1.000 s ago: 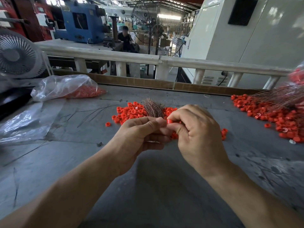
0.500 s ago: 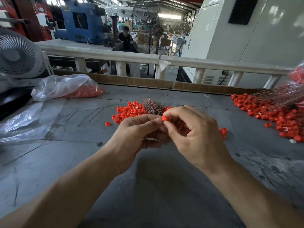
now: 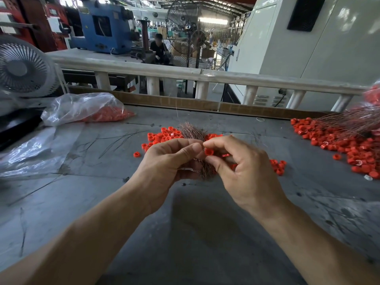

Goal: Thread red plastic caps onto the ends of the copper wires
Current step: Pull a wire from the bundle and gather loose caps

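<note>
Thumb and forefinger of the right hand [image 3: 244, 169] pinch a small red plastic ring cap [image 3: 209, 151]. Just to its left, touching, the left hand [image 3: 168, 161] grips a bundle of thin copper wires [image 3: 192, 131], their ends fanning up and away.

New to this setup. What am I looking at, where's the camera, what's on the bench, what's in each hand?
There is no robot here: a person works with bare hands, and the single picture comes from a camera worn on the head, looking forward and down.

The left hand grips a bundle of copper wires, whose ends fan out above the fingers. The right hand pinches one red cap between thumb and forefinger, right at the left thumb. Whether a wire is already through it is too fine to tell.

On the grey bench lie a pile of caps behind the hands, a larger heap at the right with long wires across it, and a clear bag of caps at the left. A fan stands at the far left.
</note>
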{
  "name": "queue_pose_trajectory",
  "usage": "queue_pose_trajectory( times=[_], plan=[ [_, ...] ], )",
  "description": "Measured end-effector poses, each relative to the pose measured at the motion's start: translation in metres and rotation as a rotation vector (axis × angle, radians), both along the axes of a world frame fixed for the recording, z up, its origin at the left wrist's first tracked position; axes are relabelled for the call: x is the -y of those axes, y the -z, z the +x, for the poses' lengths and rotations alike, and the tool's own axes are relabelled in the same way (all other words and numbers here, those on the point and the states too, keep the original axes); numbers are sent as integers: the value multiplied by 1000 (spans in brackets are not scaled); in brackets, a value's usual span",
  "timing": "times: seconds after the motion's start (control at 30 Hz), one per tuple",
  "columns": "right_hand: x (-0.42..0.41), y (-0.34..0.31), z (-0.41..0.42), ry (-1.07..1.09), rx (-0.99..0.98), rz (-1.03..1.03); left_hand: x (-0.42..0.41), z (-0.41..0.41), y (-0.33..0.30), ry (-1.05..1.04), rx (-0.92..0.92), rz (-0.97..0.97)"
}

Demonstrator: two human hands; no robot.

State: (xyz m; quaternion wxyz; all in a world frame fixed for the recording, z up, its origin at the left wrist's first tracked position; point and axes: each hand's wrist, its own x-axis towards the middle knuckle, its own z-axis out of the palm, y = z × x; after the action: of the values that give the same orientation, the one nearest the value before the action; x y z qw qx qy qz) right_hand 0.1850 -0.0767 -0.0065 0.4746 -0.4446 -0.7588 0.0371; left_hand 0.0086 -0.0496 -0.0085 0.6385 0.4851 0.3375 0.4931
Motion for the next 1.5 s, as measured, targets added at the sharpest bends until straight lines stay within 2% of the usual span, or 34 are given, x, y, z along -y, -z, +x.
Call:
queue_pose_trajectory(
  times=[0.23,0.43,0.67,1.03,1.13,1.27,1.4,1.5],
  plan=[
    [0,2,-1,7,-4,-10,-2,0,0,-83,6,3],
    [0,4,-1,-50,-152,-167,-6,-2,-1,-183,44,-3],
    [1,5,1,-89,-179,-258,-12,-15,-7,-291,136,-54],
    [1,3,1,-46,34,-187,-16,-20,-5,-396,25,-22],
    [-4,1,11,79,69,-103,-17,-20,-7,-378,-25,29],
    [-18,-4,46,422,56,-80,-22,-24,-5,-431,-160,81],
    [-28,-4,94,763,76,-308,-26,-25,-2,-508,-349,162],
    [-29,-4,116,890,132,-498,-28,-30,1,-544,-535,212]
  ],
)
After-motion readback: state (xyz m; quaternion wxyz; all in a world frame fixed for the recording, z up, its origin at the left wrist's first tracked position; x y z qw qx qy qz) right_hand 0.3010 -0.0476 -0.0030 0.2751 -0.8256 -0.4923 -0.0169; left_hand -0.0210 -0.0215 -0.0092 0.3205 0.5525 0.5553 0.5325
